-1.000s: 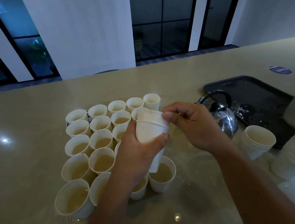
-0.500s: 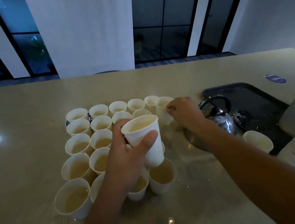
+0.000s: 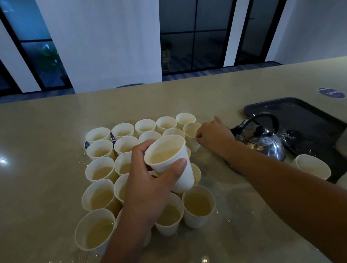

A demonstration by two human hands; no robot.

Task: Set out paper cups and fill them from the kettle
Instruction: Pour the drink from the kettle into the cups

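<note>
Setting a paper cup (image 3: 191, 136) down at the right edge of the block of cups (image 3: 100, 173), the right hand (image 3: 213, 136) pinches it by the rim. To do this well, I think the cup should stand flat, snug beside the cup next to it, before the fingers let go. A gentle touch matters, since paper dents fast.

The left hand (image 3: 152, 187) wraps around a short stack of cups (image 3: 171, 161), lifted above the block and tilted. Most cups on the beige counter (image 3: 31, 122) already hold pale liquid. The shiny kettle (image 3: 263, 140) waits just right of the block, beside a dark tray (image 3: 306, 119). One more cup (image 3: 313, 166) stands apart, near the tray.

A round blue sticker (image 3: 330, 92) sits on the counter far right, and blue marks peek out between the back-left cups. The writing is too small to read.
</note>
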